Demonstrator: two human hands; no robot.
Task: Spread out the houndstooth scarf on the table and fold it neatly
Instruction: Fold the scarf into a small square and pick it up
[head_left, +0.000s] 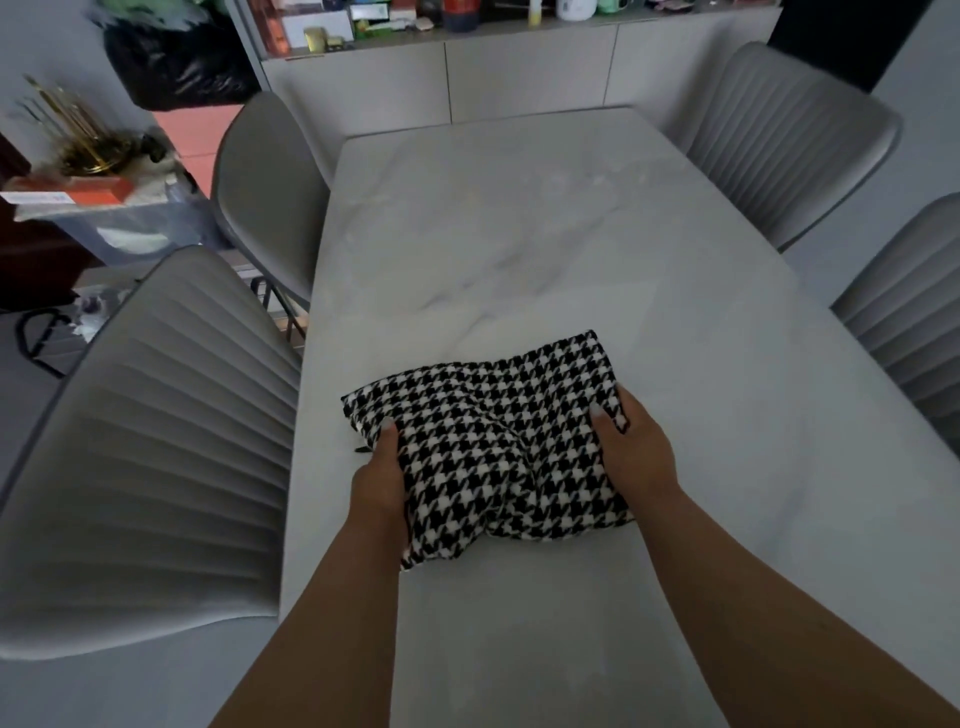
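1. Two bare forearms reach in from the near edge over the tabletop (519, 218), pale marbled grey
2. left hand (379, 480) grips the left side of the houndstooth scarf (493, 447), thumb on top, fingers curled under the cloth and hidden
3. right hand (636, 449) grips the right side, thumb on top near the black-stitched edge, fingers wrapped under
4. scarf is a folded, bunched bundle held between both hands, low over the near-centre tabletop; a deep crease runs down its middle, cannot tell if the underside touches the surface
5. ribbed grey chair (145, 441) near left, just beside the tabletop edge; a second grey chair (265, 187) behind it
6. two more grey chairs on the right (789, 135), (914, 312)
7. far end: grey sideboard (519, 67) with cluttered small items on top, too blurred to name
8. far left: black bag (176, 62), side shelf with a gold ornament (88, 140)
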